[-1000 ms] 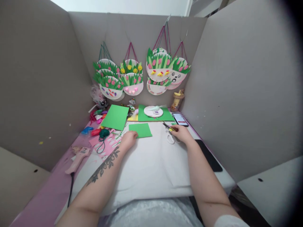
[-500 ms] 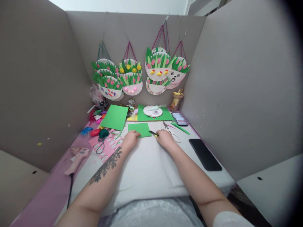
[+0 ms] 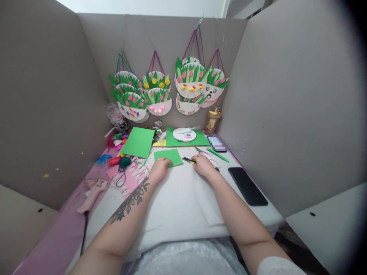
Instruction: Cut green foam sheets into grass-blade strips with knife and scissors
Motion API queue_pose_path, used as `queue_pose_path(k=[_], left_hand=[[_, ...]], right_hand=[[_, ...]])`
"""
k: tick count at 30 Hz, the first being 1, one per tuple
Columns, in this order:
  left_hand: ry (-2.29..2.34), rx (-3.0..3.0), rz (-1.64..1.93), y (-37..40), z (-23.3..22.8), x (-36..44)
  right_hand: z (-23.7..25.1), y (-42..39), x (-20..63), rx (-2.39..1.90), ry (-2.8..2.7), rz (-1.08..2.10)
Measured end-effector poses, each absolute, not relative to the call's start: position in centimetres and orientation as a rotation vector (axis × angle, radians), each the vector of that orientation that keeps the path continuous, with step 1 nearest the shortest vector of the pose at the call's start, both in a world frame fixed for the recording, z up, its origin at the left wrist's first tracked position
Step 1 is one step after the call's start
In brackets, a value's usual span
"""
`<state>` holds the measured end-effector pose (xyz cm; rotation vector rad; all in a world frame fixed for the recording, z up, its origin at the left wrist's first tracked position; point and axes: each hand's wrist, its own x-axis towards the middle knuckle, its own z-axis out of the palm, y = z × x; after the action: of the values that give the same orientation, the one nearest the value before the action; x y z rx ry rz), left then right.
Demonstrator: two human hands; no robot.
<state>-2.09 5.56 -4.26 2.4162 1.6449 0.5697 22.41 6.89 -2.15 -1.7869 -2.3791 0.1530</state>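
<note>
A small green paper square (image 3: 169, 154) lies on the white-covered table, its near right corner a little raised. At its near edge, my left hand (image 3: 161, 167) is closed on it, fingers curled at the paper. To the right, a black and yellow utility knife (image 3: 188, 160) is under my right hand (image 3: 203, 165), with the fingers closed over its middle. The knife's tip points left at the paper, close to the right edge but apart from it. Its tail end shows beyond my wrist. White-handled scissors (image 3: 216, 162) lie behind my right hand, partly hidden.
A black phone (image 3: 248, 186) lies at the right. Pink cut-out paper (image 3: 130, 177), dark green yarn (image 3: 124, 162) and a pink glue gun (image 3: 93, 194) lie left. Behind are a green sheet (image 3: 139, 141) and a white paper plate (image 3: 177, 135). Plate crafts (image 3: 190, 86) hang on the partition.
My right hand has moved slightly right with the utility knife, which now lies flatter and farther from the paper. My left hand stays on the green paper, whose near corner has lifted slightly.
</note>
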Motion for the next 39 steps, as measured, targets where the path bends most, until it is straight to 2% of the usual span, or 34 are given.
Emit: queue_pose_path(k=[7, 12, 18, 27, 34, 39], left_hand=[[1.682, 2.406, 0.537, 4.7, -4.0, -2.5], [1.689, 2.378, 0.526, 4.3, -3.4, -3.5], [1.749, 2.331, 0.437, 4.2, -2.3, -4.4], [1.713, 2.337, 0.296, 3.3, -0.9, -4.6], [1.714, 2.361, 0.356, 3.3, -1.1, -3.8], [1.902, 2.262, 0.347, 3.5, -1.4, -3.2]], right_hand=[[-2.1, 6.7, 22.6, -1.649, -2.407, 0.184], [-2.2, 6.4, 19.7, -1.405, -2.464, 0.178], [-2.5, 6.4, 16.3, -1.473, -2.55, 0.154], [-2.6, 6.2, 18.1, -1.215, -2.643, 0.24], [-2.8, 6.1, 17.2, -1.361, -2.546, 0.208], [-3.0, 6.4, 16.3, -1.52, -2.499, 0.137]])
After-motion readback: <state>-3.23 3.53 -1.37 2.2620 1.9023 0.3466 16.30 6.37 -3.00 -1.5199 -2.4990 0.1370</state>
